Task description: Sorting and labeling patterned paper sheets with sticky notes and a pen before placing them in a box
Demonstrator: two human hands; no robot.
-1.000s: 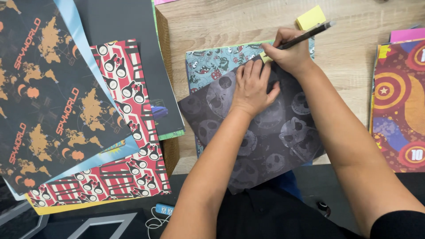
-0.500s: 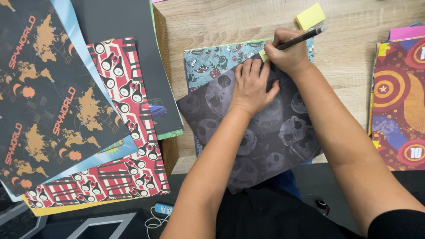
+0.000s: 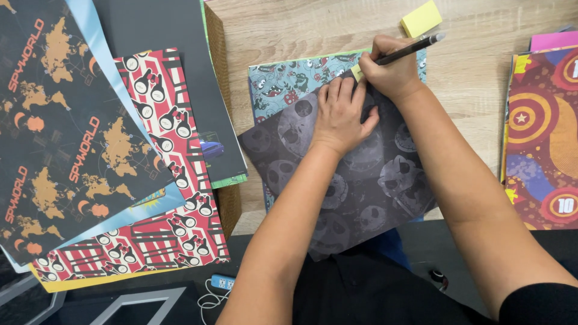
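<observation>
Here the right hand (image 3: 391, 72) is closed around a black pen (image 3: 412, 49), its tip down on a small yellow sticky note (image 3: 357, 73) at the upper edge of the dark grey skull-print sheet (image 3: 361, 174). The left hand (image 3: 340, 114) lies flat with fingers spread, holding nothing, pressing that sheet at about seven o'clock from the pen tip. Beneath shows a teal monster-print sheet (image 3: 289, 81); a yellow sticky-note pad (image 3: 421, 18) lies at one o'clock on the wooden table (image 3: 313, 30). Patterned sheets are stacked at nine o'clock (image 3: 162, 120) and three o'clock (image 3: 542, 138). If the flat palm eases, the sheet could slide under the pen and smear the writing.
</observation>
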